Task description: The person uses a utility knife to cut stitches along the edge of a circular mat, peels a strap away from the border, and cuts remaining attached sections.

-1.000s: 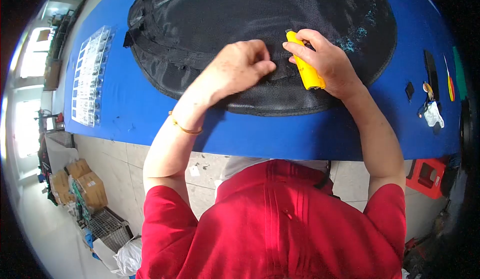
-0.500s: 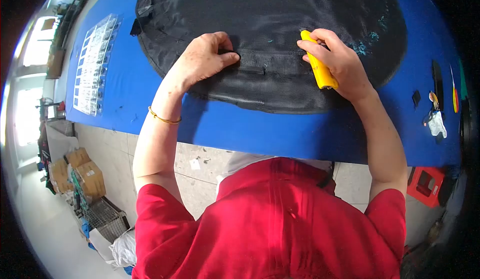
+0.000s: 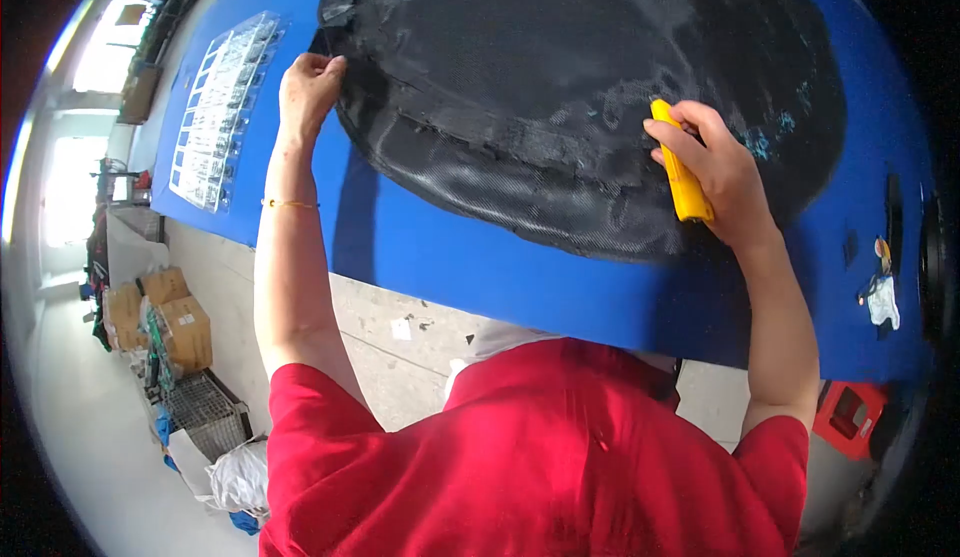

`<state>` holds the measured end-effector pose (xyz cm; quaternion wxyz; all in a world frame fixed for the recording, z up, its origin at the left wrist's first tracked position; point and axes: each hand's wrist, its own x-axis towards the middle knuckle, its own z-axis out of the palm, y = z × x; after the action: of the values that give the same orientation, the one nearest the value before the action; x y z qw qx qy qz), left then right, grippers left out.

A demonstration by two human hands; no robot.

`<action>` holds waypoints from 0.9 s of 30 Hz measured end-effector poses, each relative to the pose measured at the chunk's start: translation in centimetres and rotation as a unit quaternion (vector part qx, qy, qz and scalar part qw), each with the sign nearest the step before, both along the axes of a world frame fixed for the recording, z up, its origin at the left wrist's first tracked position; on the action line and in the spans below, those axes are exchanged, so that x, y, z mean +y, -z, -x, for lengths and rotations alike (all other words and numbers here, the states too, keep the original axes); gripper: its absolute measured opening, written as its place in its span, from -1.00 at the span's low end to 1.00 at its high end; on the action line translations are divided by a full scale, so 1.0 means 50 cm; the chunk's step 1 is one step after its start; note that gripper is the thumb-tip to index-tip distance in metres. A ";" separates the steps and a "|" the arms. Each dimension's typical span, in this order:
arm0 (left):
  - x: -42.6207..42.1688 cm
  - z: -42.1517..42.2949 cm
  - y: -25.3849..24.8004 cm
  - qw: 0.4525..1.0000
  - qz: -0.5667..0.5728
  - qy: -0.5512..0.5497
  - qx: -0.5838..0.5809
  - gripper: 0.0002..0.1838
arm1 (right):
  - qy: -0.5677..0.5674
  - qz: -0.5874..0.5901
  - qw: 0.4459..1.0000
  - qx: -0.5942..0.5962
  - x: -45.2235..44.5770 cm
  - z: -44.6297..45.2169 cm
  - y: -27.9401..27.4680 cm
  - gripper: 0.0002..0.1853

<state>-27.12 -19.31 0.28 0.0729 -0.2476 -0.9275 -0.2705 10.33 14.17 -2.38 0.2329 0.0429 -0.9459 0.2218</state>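
A large rounded piece of black mesh fabric lies in front of me, with a raised, rough-edged strip along its near side. At its left rim, my left hand is closed in a pinch on the fabric's edge; exactly what lies between the fingertips is hard to see. My right hand is wrapped round a chunky yellow tool held over the fabric's right part. I cannot make out a blade or tip on the tool. Blue-green threads lie on the fabric at the right.
The blue table holds a clear plastic tray at the left and a small white item at the right. Cardboard boxes and a wire crate stand on the floor. A red box is at lower right.
My left hand has moved left and outward from the near strip to the fabric's left edge. The right hand still holds the yellow tool. The whole view has shifted slightly.
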 end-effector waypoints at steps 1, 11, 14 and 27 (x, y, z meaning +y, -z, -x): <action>-0.017 0.018 -0.002 0.998 -0.011 -0.051 -0.045 -0.58 | -0.004 0.012 1.000 -0.003 0.001 0.000 0.002 -0.56; 0.004 0.123 -0.039 0.971 0.023 -0.137 -0.193 -0.25 | 0.017 -0.035 0.999 -0.008 -0.010 0.003 -0.023 -0.52; 0.027 0.137 -0.029 0.959 -0.046 -0.148 -0.236 -0.23 | 0.030 0.015 0.999 -0.027 -0.009 0.002 -0.021 -0.43; 0.039 0.172 0.030 0.902 -0.311 -0.013 -0.301 -0.86 | 0.030 0.080 0.991 -0.101 -0.004 -0.010 -0.015 -0.60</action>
<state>-35.73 -17.36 -1.23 -0.1326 -0.1070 -0.7774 -0.6055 10.82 13.97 -1.62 0.1452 -0.0272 -0.9446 0.2931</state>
